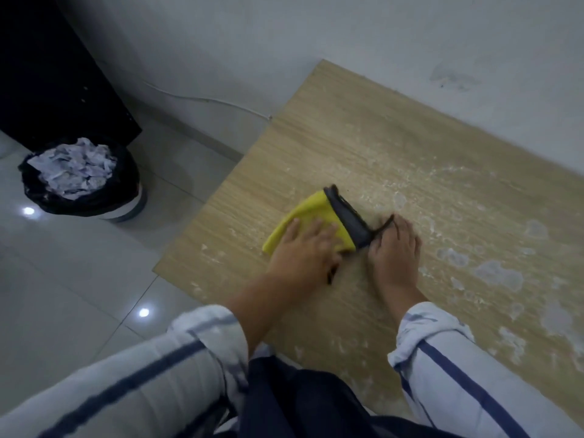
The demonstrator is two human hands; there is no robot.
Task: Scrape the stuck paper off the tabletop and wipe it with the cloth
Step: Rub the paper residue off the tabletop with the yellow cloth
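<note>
A yellow cloth (308,213) with a dark grey side (347,216) lies on the wooden tabletop (347,137). My left hand (305,251) presses flat on the yellow part, fingers spread. My right hand (395,251) rests on the table just right of it, fingertips pinching the cloth's dark corner. A small dark object (331,275) pokes out from under my left palm; I cannot tell what it is. White patches of stuck paper (496,275) and thin white smears cover the table's right half.
A black-lined waste bin (79,203) full of crumpled paper stands on the tiled floor to the left. A dark cabinet (57,74) stands behind it. The table's far edge meets a white wall (410,42). A thin cable (205,99) runs along the wall.
</note>
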